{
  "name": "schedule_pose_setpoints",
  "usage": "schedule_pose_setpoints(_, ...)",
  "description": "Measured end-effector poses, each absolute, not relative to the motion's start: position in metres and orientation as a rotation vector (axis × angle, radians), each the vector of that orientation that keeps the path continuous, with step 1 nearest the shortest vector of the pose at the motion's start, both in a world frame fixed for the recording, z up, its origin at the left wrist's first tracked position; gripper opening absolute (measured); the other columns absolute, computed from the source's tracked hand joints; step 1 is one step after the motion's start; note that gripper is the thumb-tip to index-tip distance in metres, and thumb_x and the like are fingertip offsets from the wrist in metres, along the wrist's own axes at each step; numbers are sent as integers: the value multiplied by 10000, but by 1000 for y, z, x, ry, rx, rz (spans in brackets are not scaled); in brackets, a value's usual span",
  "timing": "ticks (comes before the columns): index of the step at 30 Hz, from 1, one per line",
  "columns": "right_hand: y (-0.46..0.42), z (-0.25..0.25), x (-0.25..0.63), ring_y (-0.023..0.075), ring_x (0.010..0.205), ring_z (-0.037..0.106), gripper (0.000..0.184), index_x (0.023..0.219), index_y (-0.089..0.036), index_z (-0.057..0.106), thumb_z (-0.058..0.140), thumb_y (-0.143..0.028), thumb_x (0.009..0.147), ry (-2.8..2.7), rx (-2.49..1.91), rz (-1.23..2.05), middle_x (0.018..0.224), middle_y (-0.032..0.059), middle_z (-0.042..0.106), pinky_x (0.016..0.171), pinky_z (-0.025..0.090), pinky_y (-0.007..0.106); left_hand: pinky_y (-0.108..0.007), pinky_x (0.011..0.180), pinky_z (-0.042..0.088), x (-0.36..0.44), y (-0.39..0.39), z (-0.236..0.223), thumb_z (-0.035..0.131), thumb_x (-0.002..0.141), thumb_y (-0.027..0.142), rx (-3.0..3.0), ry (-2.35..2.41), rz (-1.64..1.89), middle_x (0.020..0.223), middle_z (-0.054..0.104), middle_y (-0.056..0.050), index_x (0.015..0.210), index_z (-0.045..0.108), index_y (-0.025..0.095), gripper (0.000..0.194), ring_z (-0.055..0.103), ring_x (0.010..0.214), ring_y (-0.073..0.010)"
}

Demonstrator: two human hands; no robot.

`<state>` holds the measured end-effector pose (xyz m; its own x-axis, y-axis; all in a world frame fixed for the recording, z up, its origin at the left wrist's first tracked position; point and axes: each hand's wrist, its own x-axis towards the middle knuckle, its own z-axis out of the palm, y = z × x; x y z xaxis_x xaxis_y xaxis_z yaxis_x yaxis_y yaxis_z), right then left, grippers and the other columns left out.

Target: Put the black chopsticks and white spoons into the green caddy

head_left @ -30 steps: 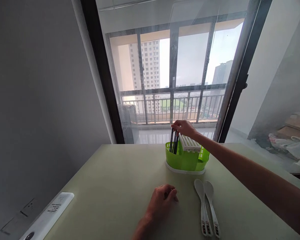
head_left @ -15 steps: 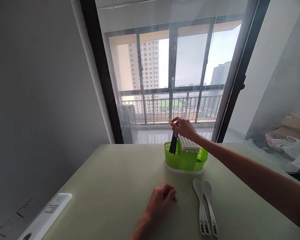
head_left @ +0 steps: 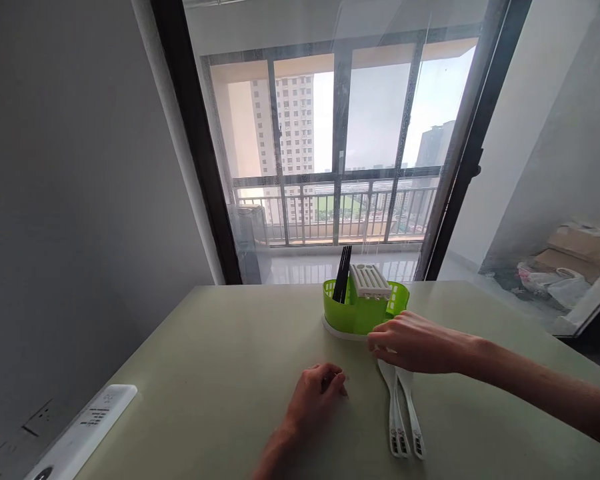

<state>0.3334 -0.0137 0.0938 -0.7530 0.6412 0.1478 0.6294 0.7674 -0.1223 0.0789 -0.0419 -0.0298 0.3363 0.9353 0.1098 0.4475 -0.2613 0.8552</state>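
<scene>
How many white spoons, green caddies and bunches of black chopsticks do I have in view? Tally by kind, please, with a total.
White spoons: 3 (by their handles; the right hand hides part of the bowls)
Green caddy: 1
Bunch of black chopsticks: 1 (too close-packed to count singly)
Total: 5

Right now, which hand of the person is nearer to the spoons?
Right. The right hand is at the bowl ends of the spoons, hiding part of them; the left hand is to their left, apart from them.
</scene>
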Motion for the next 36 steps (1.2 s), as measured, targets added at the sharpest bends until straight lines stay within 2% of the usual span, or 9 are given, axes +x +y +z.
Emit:
schedule_pose_setpoints(4, -11, 64, 370, 210, 821, 721, 203, 1062, -291, 724, 554, -289, 951, -2717, -1190, 157, 1054, 47, 759, 664, 497, 290, -283, 739, 475, 79, -41, -28, 493, 959, 469, 1869, 1216, 795, 814, 774, -40, 922, 727, 242, 328, 635, 718, -179)
schedule_pose_setpoints(7, -2, 41, 392, 215, 834, 724, 253, 1133, -278, 698, 531, -288, 944, -2629, -1298, 256, 1184, 77, 730, 700, 532, 320, -289, 745, 471, 79, -41, -28, 481, 965, 478, 1883, 1214, 817, 809, 769, -43, 920, 730, 244, 345, 632, 725, -182)
schedule_pose_setpoints(12, 5, 6, 407, 205, 812, 725, 269, 1129, -230, 663, 537, -326, 912, -2509, -1439, 480, 1105, 89, 737, 737, 572, 343, -276, 721, 460, 79, -43, -29, 473, 984, 461, 1885, 1211, 848, 800, 760, -33, 916, 725, 236, 345, 615, 688, -164)
schedule_pose_setpoints(15, 8, -8, 407, 196, 775, 736, 290, 1115, -198, 654, 517, -344, 906, -2394, -1495, 741, 1086, 103, 730, 599, 577, 291, -269, 721, 464, 79, -42, -30, 472, 992, 449, 1875, 1214, 848, 803, 759, -34, 918, 717, 222, 342, 623, 695, -162)
schedule_pose_setpoints(18, 11, -17, 403, 177, 677, 735, 298, 1080, -179, 652, 519, -366, 890, -2223, -1542, 1002, 1052, 95, 724, 427, 515, 226, -267, 715, 469, 79, -42, -31, 472, 993, 456, 1870, 1217, 839, 809, 758, -38, 917, 712, 217, 347, 628, 706, -166)
schedule_pose_setpoints(23, 15, -24, 397, 174, 627, 724, 283, 897, -160, 666, 551, -417, 869, -2123, -1545, 1081, 862, 63, 729, 435, 541, 225, -277, 743, 478, 79, -42, -30, 469, 997, 461, 1863, 1215, 833, 822, 761, -38, 925, 711, 226, 345, 636, 713, -170)
schedule_pose_setpoints(28, 16, -7, 408, 177, 581, 696, 392, 786, -147, 673, 621, -533, 834, -2097, -1556, 1097, 682, 54, 702, 484, 582, 256, -263, 729, 465, 78, -42, -28, 469, 1002, 452, 1877, 1214, 813, 827, 760, -34, 929, 710, 222, 341, 635, 718, -161)
schedule_pose_setpoints(33, 7, 58, 417, 191, 649, 703, 506, 909, -135, 729, 599, -622, 862, -2148, -1483, 978, 796, 99, 747, 538, 608, 281, -251, 734, 463, 78, -40, -31, 473, 1005, 453, 1876, 1207, 807, 831, 756, -20, 922, 705, 220, 338, 635, 732, -151)
schedule_pose_setpoints(36, -7, 107, 404, 167, 629, 695, 466, 1010, -172, 742, 542, -588, 943, -2140, -1408, 641, 861, 89, 772, 549, 594, 272, -250, 727, 459, 78, -39, -33, 478, 1003, 438, 1886, 1217, 809, 803, 748, -12, 890, 696, 220, 328, 624, 716, -147)
